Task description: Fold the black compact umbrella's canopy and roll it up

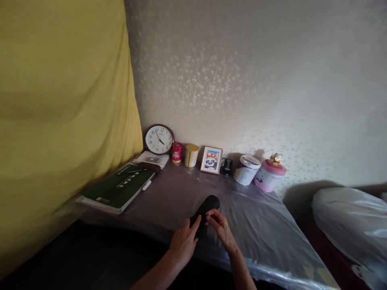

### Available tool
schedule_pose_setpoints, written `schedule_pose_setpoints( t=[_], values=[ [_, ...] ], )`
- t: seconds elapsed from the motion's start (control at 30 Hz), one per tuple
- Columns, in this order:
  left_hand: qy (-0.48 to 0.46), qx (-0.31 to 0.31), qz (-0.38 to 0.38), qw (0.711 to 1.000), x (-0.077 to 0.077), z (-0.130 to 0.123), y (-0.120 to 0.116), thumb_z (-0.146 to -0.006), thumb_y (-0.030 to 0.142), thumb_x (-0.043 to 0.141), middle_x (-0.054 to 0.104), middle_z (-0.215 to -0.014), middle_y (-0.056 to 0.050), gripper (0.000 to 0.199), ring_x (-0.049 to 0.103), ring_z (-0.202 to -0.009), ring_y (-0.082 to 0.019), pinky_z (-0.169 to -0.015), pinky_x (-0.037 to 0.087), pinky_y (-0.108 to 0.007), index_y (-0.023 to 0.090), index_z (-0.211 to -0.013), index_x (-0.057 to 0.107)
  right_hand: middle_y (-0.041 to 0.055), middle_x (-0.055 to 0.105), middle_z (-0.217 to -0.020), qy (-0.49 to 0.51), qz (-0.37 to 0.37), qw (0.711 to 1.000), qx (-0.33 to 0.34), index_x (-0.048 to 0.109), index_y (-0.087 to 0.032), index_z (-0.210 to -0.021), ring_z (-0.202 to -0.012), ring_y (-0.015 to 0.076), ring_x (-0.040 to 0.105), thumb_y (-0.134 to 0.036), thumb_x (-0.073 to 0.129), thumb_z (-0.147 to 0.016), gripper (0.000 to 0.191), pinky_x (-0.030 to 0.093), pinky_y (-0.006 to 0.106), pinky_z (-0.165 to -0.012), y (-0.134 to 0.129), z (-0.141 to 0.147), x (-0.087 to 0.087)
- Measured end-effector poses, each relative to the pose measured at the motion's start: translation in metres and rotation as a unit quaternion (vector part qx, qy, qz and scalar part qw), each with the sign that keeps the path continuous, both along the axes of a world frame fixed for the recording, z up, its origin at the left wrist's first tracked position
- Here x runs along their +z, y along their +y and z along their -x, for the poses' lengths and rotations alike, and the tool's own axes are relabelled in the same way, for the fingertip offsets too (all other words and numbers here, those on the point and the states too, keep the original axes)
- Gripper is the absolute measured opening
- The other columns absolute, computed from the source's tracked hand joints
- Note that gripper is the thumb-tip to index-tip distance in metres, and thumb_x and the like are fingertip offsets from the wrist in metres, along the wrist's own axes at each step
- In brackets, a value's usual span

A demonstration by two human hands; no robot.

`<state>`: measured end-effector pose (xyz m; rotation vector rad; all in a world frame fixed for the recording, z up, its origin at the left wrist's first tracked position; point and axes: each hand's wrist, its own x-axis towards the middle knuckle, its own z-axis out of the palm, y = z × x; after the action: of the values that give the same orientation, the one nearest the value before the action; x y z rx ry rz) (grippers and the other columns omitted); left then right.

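Note:
A long black object (211,203) with a rounded far end lies slantwise on the plastic-covered table, near its front edge. It is too dark to tell its kind. My left hand (184,241) holds its near part, with a finger stretched along its side. At its right side, my right hand (220,229) is closed in a pinch, thumb and forefinger together against the black surface. What the pinch holds is too small to make out. The object's near end is partly hidden by my left hand.
Along the wall stand a clock (159,139), a red can (177,153), a yellow can (191,156), a framed panda picture (211,160), a small black device (226,166), a white tub (247,171) and a pink tub (267,177). A green book (117,187) lies left, beside a yellow curtain (66,100).

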<state>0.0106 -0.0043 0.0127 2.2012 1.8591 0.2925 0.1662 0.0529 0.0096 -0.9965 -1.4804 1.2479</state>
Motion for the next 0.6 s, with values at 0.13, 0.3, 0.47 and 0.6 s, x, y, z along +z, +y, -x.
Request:
schedule_pose_setpoints(
  t=[0.13, 0.3, 0.47, 0.6],
  values=[
    [0.034, 0.005, -0.011, 0.999, -0.001, -0.005, -0.004, -0.081, 0.014, 0.052, 0.051, -0.121, -0.011, 0.062, 0.065, -0.079, -0.019, -0.069, 0.052, -0.03, 0.035, -0.135, 0.029, -0.0027, 0.052, -0.068, -0.039, -0.008, 0.999, 0.03, 0.055, -0.018, -0.074, -0.062, 0.0106, 0.051, -0.039, 0.059, -0.075, 0.021, 0.041, 0.024, -0.064, 0.006, 0.005, 0.002],
    [0.054, 0.002, -0.029, 0.998, -0.003, -0.006, -0.009, -0.083, 0.014, 0.05, 0.052, -0.12, -0.011, 0.058, 0.065, -0.076, -0.019, -0.066, 0.053, -0.031, 0.032, -0.135, 0.031, -0.0041, 0.051, -0.061, -0.129, -0.025, 0.991, 0.028, 0.055, -0.019, -0.078, -0.058, 0.0103, 0.051, -0.03, 0.053, -0.078, 0.011, 0.042, 0.023, -0.06, 0.018, 0.012, -0.001],
    [0.058, 0.008, -0.033, 0.998, -0.004, -0.005, -0.011, -0.084, 0.017, 0.048, 0.052, -0.121, -0.014, 0.054, 0.065, -0.078, -0.019, -0.067, 0.053, -0.03, 0.022, -0.135, 0.032, 0.0005, 0.057, -0.072, -0.324, -0.098, 0.941, -0.028, 0.057, -0.018, -0.075, -0.063, 0.0116, 0.054, -0.014, 0.053, -0.072, 0.006, 0.043, 0.023, -0.061, 0.03, 0.025, 0.0],
    [0.045, 0.01, -0.026, 0.999, -0.006, 0.0, -0.011, -0.085, 0.022, 0.045, 0.05, -0.124, -0.017, 0.053, 0.064, -0.085, -0.021, -0.073, 0.052, -0.031, 0.013, -0.136, 0.031, 0.0042, 0.061, -0.077, -0.438, -0.138, 0.887, -0.047, 0.058, -0.018, -0.075, -0.074, 0.0149, 0.057, -0.013, 0.052, -0.074, 0.008, 0.043, 0.025, -0.07, 0.033, 0.04, 0.006]
  ],
)
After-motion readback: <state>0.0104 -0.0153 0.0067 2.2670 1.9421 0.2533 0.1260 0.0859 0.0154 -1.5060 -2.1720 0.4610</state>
